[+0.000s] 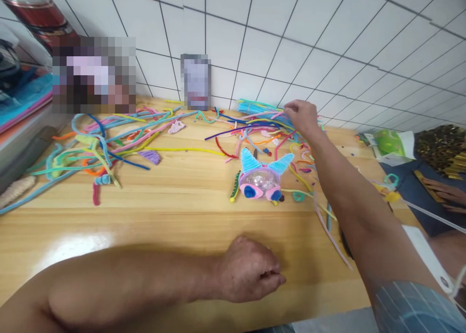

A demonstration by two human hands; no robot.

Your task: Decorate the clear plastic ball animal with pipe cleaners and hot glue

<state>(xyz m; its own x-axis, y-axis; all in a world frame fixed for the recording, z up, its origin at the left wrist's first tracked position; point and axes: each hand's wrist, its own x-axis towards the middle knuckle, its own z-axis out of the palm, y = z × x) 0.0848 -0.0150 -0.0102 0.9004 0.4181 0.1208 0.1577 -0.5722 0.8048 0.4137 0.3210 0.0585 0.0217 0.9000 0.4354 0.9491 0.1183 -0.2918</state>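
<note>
My left hand [253, 270] rests on the wooden table in a loose fist, with nothing showing between its fingers. Farther back, my right hand [303, 117] reaches into a heap of coloured pipe cleaners [251, 122] by the wall. Its fingers are pinched at the end of a pink pipe cleaner [278, 113]. Between the two hands sits a pipe-cleaner figure [260, 180] with blue pointed ears, a clear shiny dome and pink-rimmed blue eyes. A green and yellow piece [235, 186] lies against its left side.
More pipe cleaners [145, 131] lie tangled at the left. A phone-like object [196, 83], blurred out, leans on the tiled wall [291, 32]. A plastic box [36, 114] stands at the left edge. Another person's hand [444, 190] shows at the far right, near a green packet [389, 142].
</note>
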